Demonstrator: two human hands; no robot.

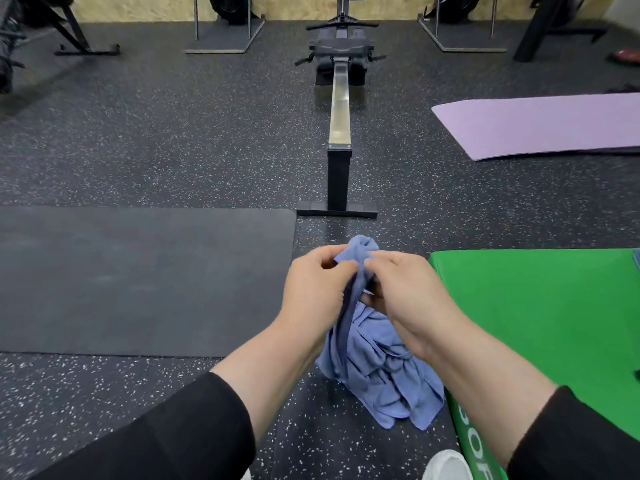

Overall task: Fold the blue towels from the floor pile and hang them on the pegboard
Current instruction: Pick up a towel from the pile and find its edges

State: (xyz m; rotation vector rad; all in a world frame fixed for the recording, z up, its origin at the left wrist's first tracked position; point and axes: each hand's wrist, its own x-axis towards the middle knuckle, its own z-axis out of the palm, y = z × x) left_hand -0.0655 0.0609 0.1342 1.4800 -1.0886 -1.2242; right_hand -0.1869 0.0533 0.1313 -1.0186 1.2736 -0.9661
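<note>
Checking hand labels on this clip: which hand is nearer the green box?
Right. The right hand grips the blue towel just beside the green box; the left hand grips the same towel on the far side, nearer the black mat.

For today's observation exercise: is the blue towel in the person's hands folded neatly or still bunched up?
Bunched up. The blue towel hangs in crumpled creases, with both hands, left hand and right hand, pinching its top edge.

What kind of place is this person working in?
Most likely a gym. A rowing machine stands on speckled rubber flooring, with a purple exercise mat laid out to the right and a green padded box beside the hands.
</note>
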